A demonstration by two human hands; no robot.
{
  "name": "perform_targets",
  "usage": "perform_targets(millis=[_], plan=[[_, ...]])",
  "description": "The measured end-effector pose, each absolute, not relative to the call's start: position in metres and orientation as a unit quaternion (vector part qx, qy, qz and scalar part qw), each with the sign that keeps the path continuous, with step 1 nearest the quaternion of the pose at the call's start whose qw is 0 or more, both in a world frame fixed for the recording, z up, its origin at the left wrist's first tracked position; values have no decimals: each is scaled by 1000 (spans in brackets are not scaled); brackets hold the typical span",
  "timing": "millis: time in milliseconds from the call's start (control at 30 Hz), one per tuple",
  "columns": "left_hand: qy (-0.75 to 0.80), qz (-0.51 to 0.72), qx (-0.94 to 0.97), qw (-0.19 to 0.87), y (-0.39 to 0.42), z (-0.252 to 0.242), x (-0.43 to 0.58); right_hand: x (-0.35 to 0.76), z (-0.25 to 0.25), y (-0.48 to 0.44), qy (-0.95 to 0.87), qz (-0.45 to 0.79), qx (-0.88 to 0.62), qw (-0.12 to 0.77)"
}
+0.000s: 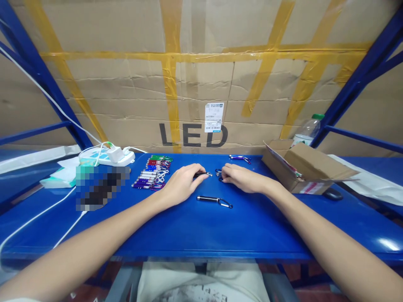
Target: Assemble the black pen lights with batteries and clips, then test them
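My left hand (pixel 184 182) is closed round a slim black penlight (pixel 201 174), whose silvery end sticks out to the right. Facing it, my right hand (pixel 241 177) pinches black carabiner clips (pixel 218 172) that show at its fingertips, apart from the penlight. Nearer to me lies another black penlight (pixel 208 199) with a carabiner (pixel 225 203) on its right end. Left of my left hand, several penlights (pixel 151 172) in green, red, blue, silver and purple lie in a row with their clips. A blue penlight (pixel 237 157) lies beyond my right hand.
An open cardboard box (pixel 310 167) stands at the right, with a green-capped bottle (pixel 308 130) behind it and a black mouse (pixel 333 193) beside it. At the left are a white power strip (pixel 122 157), cables and a tissue pack (pixel 59 180). A large carton (pixel 132 96) backs the blue table (pixel 252 228).
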State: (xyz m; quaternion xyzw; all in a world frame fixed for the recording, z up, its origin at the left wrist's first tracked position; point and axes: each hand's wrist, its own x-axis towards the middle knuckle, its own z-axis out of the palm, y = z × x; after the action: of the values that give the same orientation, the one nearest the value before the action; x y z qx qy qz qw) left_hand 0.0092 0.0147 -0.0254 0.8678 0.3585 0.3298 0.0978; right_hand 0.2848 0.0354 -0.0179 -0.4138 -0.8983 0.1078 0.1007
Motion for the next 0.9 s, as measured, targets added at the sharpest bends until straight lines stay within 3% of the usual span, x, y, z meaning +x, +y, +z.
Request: perform_targets(millis=[400,900], plan=[[358,370,839,177,16,-27,11,270,-16,28,-849,274,-386,236],[324,366,850,196,11,-24,11,266,-11,27,-843,250,-350,324]])
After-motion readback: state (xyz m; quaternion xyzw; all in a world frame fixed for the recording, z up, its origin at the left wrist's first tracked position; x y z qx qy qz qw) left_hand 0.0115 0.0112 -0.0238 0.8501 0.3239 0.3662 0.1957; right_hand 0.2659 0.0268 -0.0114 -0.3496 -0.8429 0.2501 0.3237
